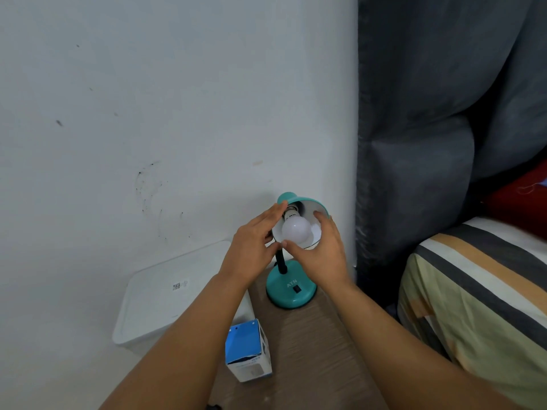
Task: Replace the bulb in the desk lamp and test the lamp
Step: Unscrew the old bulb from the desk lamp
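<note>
A teal desk lamp (pixel 291 294) stands on a wooden table near the wall, its shade (pixel 313 202) tilted toward me. A white bulb (pixel 296 230) sits in the shade's socket, unlit. My left hand (pixel 254 241) lies against the shade's left edge, fingers stretched along it. My right hand (pixel 319 250) cups the bulb from the right and below, thumb and fingers touching its glass. A black rocker switch (pixel 297 289) shows on the lamp's round base.
A blue and white bulb box (pixel 248 350) stands on the wooden table (pixel 313 350) in front of the lamp. A white lidded bin (pixel 165 294) sits left against the wall. A striped bed (pixel 479 291) and grey curtain (pixel 414 143) fill the right.
</note>
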Demonstrator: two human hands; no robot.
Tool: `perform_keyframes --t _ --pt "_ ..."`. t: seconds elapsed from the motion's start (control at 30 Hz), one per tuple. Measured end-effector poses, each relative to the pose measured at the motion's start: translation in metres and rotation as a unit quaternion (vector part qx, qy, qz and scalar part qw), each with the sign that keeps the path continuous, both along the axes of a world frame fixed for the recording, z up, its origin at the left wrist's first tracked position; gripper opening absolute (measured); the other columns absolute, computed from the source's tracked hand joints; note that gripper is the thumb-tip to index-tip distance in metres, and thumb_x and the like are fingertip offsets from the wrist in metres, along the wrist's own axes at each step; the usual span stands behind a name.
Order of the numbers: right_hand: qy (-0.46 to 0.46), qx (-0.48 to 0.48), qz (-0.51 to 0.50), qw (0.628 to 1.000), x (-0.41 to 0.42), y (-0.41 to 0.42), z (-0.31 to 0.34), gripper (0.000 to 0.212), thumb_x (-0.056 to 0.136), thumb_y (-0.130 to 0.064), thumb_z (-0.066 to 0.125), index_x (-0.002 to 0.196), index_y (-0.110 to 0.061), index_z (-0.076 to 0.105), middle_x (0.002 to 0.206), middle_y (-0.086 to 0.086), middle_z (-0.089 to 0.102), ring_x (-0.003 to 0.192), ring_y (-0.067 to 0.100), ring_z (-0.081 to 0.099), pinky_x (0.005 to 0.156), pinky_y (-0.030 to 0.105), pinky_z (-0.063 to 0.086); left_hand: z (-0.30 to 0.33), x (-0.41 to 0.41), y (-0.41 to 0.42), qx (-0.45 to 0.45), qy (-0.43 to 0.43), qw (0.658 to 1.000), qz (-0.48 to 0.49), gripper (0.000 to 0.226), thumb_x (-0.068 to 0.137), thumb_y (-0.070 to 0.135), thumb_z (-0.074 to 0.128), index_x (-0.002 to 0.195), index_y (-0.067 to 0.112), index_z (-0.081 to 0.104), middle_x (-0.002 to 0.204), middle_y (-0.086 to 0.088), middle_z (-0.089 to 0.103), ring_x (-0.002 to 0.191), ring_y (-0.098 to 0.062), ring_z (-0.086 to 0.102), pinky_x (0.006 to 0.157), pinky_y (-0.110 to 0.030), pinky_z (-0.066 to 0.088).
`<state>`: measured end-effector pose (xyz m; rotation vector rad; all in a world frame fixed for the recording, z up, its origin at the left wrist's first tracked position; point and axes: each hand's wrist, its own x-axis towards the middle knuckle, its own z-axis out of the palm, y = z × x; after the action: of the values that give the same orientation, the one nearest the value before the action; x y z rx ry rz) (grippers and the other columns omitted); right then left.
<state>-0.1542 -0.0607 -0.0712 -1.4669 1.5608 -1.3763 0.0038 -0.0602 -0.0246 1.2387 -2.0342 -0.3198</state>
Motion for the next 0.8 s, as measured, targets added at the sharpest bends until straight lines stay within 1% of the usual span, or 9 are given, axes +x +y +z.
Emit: perform_keyframes --t 0.07,0.13,0.27,0.33,0.43,0.53,0.6,0.7,0.8 --pt "-0.009 0.030 -0.009 0.999 0.002 -0.001 0.002 0.089 0.060 -0.072 0.067 0.136 -0.032 0.045 0.150 0.004 0.040 0.134 0.026 0.043 0.104 0.048 0.044 0.001 -0.002 0.001 0.003 0.009 1.000 -0.002 0.083 0.081 -0.003 0.074 0.147 0.036 0.041 0.150 0.008 0.046 0.122 -0.007 0.058 0.096 -0.014 0.048" --pt "0.009 0.035 -0.007 0.999 0.002 -0.003 0.006 0.076 0.061 -0.073 0.065 0.127 -0.036 0.053 0.145 0.008 0.043 0.127 0.029 0.048 0.097 0.049 0.048 0.001 -0.003 0.000 0.005 0.011 1.000 -0.003 0.085 0.080 -0.004 0.074 0.147 0.037 0.041 0.149 0.008 0.047 0.120 -0.007 0.059 0.095 -0.016 0.049" --pt "0.093 -0.019 0.007 0.995 -0.005 -0.003 0.004 0.068 0.075 -0.040 0.078 0.134 -0.039 0.045 0.157 0.009 0.026 0.144 0.030 0.025 0.110 0.053 0.035 0.001 -0.001 0.001 0.010 -0.004 1.000 0.007 0.093 0.078 -0.006 0.076 0.147 0.042 0.038 0.149 0.010 0.046 0.111 -0.009 0.065 0.093 -0.019 0.052" --pt "0.105 -0.035 0.002 0.994 -0.007 -0.002 0.000 0.072 0.075 -0.041 0.079 0.136 -0.039 0.043 0.159 0.007 0.024 0.146 0.028 0.021 0.111 0.053 0.033 0.001 -0.001 0.002 0.013 -0.002 1.000 0.008 0.092 0.078 -0.007 0.074 0.147 0.042 0.038 0.149 0.010 0.046 0.108 -0.012 0.066 0.092 -0.021 0.053" --pt "0.050 0.001 -0.005 0.999 -0.004 -0.003 -0.002 0.085 0.068 -0.057 0.076 0.140 -0.031 0.038 0.155 0.005 0.032 0.140 0.027 0.034 0.108 0.050 0.039 0.002 -0.003 0.002 0.014 0.010 1.000 0.007 0.087 0.080 -0.005 0.073 0.145 0.042 0.039 0.149 0.007 0.047 0.107 -0.015 0.067 0.091 -0.017 0.052" --pt "0.037 0.020 0.002 0.999 -0.003 -0.005 -0.001 0.069 0.072 -0.055 0.075 0.131 -0.028 0.050 0.137 0.007 0.048 0.123 0.028 0.050 0.097 0.045 0.048 0.002 -0.003 0.002 0.020 0.019 1.000 0.004 0.087 0.080 -0.006 0.072 0.145 0.041 0.040 0.150 0.006 0.046 0.107 -0.015 0.068 0.091 -0.020 0.053" --pt "0.061 -0.001 0.006 0.998 -0.003 -0.006 -0.002 0.063 0.074 -0.048 0.076 0.129 -0.032 0.050 0.138 0.008 0.047 0.123 0.029 0.049 0.097 0.047 0.048 0.001 -0.002 0.002 0.024 0.019 0.999 0.010 0.088 0.080 -0.007 0.073 0.146 0.041 0.040 0.150 0.006 0.046 0.107 -0.015 0.067 0.092 -0.023 0.054" --pt "0.099 -0.018 0.007 0.995 -0.003 -0.007 -0.007 0.068 0.074 -0.044 0.078 0.132 -0.038 0.043 0.148 0.009 0.039 0.130 0.031 0.042 0.099 0.053 0.045 0.000 0.000 0.003 0.024 0.020 0.999 0.009 0.091 0.079 -0.007 0.075 0.146 0.044 0.039 0.150 0.008 0.046 0.109 -0.014 0.067 0.093 -0.025 0.054" --pt "0.069 -0.005 0.006 0.998 -0.002 -0.005 -0.010 0.075 0.071 -0.052 0.076 0.136 -0.038 0.040 0.149 0.006 0.038 0.133 0.030 0.040 0.102 0.052 0.044 0.000 0.000 0.003 0.026 0.020 0.999 0.007 0.091 0.080 -0.005 0.074 0.145 0.046 0.038 0.151 0.008 0.044 0.109 -0.014 0.067 0.093 -0.026 0.055"
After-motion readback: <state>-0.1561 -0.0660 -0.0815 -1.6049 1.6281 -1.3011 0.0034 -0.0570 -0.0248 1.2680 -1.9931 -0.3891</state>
